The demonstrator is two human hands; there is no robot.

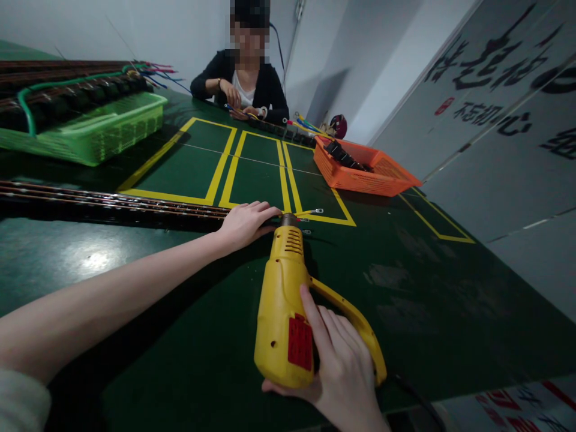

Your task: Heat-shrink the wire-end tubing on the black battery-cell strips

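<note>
A yellow heat gun [283, 300] is gripped in my right hand [342, 354], its metal nozzle [288, 219] pointing away from me. My left hand [249, 225] is closed around the end of a long dark bundled assembly [112, 207] with copper-coloured strips, just left of the nozzle. Past my left fingers, a yellow wire [306, 213] with a ring terminal [319, 210] sticks out to the right. A red lead and another terminal show below it. The nozzle hides part of these wires, so I cannot tell whether it touches them.
A green basket [130, 129] at the left holds similar long assemblies with coloured wires. An orange basket [373, 186] with black parts stands at the back right. Across the green table [405, 336], a co-worker [245, 84] handles wires. The heat gun's black cord [418, 399] trails off lower right.
</note>
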